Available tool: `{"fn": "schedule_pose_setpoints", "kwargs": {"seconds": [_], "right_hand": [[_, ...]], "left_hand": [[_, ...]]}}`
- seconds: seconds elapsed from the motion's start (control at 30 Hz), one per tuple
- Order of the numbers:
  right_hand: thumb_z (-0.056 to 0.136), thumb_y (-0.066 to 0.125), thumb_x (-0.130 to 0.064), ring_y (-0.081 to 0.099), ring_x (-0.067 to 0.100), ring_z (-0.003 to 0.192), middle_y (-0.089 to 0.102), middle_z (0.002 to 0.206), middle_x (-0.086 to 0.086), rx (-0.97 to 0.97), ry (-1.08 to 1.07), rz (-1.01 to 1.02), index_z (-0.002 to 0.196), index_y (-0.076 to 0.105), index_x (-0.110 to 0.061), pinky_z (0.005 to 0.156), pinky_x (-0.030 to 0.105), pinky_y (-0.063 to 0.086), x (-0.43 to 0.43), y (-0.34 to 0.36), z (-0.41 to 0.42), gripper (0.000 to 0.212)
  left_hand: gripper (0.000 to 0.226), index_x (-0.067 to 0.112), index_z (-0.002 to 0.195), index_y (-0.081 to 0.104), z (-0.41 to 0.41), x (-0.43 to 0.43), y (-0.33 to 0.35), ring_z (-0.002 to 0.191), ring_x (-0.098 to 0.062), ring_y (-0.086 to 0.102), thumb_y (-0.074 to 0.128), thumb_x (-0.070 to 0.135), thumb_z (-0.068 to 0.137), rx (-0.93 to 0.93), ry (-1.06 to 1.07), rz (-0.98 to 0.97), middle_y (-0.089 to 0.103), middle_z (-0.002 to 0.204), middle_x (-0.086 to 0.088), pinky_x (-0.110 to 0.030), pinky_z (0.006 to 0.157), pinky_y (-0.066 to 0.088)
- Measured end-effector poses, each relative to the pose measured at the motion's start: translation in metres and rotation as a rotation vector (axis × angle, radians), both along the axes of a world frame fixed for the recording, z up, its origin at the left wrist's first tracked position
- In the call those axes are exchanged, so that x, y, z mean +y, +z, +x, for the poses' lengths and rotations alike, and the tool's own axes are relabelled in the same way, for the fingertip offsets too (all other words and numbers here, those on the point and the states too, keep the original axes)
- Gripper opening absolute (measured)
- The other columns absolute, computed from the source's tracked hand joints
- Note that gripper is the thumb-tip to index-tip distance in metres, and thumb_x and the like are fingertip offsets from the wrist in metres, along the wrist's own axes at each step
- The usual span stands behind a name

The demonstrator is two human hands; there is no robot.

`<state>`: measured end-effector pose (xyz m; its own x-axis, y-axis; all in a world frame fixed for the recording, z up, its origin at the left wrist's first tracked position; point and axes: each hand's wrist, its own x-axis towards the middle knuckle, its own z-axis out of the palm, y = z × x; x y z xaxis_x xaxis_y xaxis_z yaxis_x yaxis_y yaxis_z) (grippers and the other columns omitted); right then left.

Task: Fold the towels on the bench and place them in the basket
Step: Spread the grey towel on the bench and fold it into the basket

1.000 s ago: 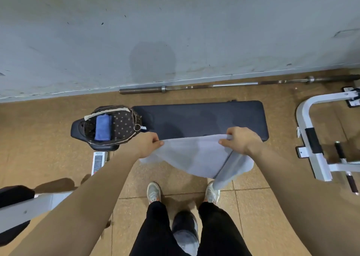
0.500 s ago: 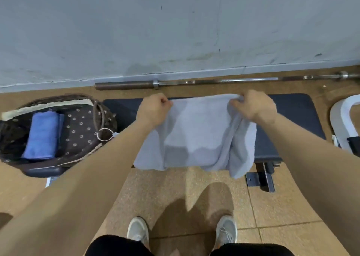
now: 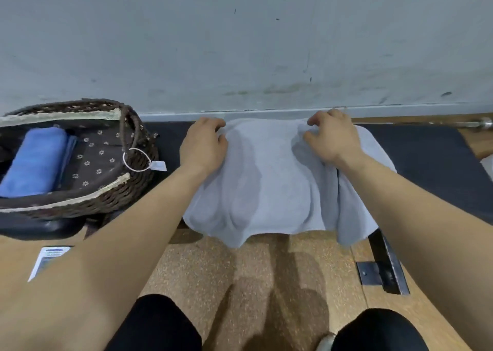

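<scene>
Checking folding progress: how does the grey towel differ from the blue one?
The grey towel lies spread over the bench, near edge overhanging; the blue towel sits folded in the basket. Left hand and right hand hold the grey towel; nothing touches the blue towel. Both are plain cloth.

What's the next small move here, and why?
Probably let go and smooth the right side flat. The grey towel lies across the bench, left hand and right hand gripping its far edge, but its right part is bunched.
</scene>
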<state>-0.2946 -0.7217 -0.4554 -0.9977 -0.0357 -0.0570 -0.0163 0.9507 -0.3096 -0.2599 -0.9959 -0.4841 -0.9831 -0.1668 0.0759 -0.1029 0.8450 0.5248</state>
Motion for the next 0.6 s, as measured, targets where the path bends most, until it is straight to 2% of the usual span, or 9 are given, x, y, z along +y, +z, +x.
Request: {"fn": "schedule_pose_setpoints", "kwargs": {"seconds": [0.13, 0.23, 0.4, 0.53, 0.6], "right_hand": [[0.089, 0.058, -0.034, 0.052, 0.037, 0.118, 0.057, 0.125, 0.011, -0.046, 0.123, -0.014, 0.121, 0.066, -0.02, 0.096, 0.044, 0.047, -0.028, -0.001, 0.044, 0.036], [0.092, 0.055, -0.036, 0.047, 0.033, 0.123, 0.051, 0.137, 0.006, -0.102, 0.23, 0.001, 0.131, 0.06, -0.023, 0.098, 0.045, 0.045, -0.056, -0.003, 0.078, 0.042], [0.094, 0.048, -0.036, 0.025, 0.027, 0.145, 0.025, 0.162, -0.003, -0.119, 0.399, 0.045, 0.152, 0.035, -0.029, 0.114, 0.043, 0.027, -0.09, -0.023, 0.116, 0.06], [0.096, 0.045, -0.041, 0.008, 0.02, 0.151, 0.013, 0.166, -0.011, -0.15, 0.354, -0.052, 0.156, 0.025, -0.038, 0.12, 0.039, 0.01, -0.093, -0.042, 0.126, 0.064], [0.096, 0.042, -0.046, 0.006, 0.018, 0.152, 0.011, 0.167, -0.012, -0.119, 0.342, -0.03, 0.156, 0.024, -0.042, 0.12, 0.037, 0.007, -0.093, -0.048, 0.127, 0.063]], "left_hand": [[0.046, 0.02, 0.137, 0.052, 0.05, -0.004, 0.003, 0.124, -0.026, 0.05, 0.044, 0.011, 0.093, -0.069, 0.001, -0.042, 0.048, 0.14, -0.003, -0.042, 0.092, 0.048], [0.05, 0.018, 0.142, 0.043, 0.079, -0.008, 0.007, 0.123, -0.031, 0.049, 0.04, 0.008, 0.093, -0.143, 0.054, -0.058, 0.046, 0.139, -0.008, -0.045, 0.091, 0.047], [0.042, 0.015, 0.135, 0.044, 0.102, -0.006, 0.008, 0.115, -0.035, 0.051, 0.041, 0.009, 0.093, -0.175, 0.128, -0.034, 0.052, 0.128, -0.01, -0.043, 0.085, 0.044], [0.032, 0.019, 0.122, 0.047, 0.1, -0.003, 0.009, 0.102, -0.033, 0.057, 0.047, 0.016, 0.09, -0.196, 0.218, 0.103, 0.056, 0.12, -0.005, -0.038, 0.075, 0.042], [0.026, 0.019, 0.118, 0.05, 0.094, -0.003, 0.011, 0.101, -0.028, 0.058, 0.049, 0.019, 0.092, -0.191, 0.219, 0.137, 0.059, 0.117, -0.002, -0.036, 0.077, 0.043]]}}
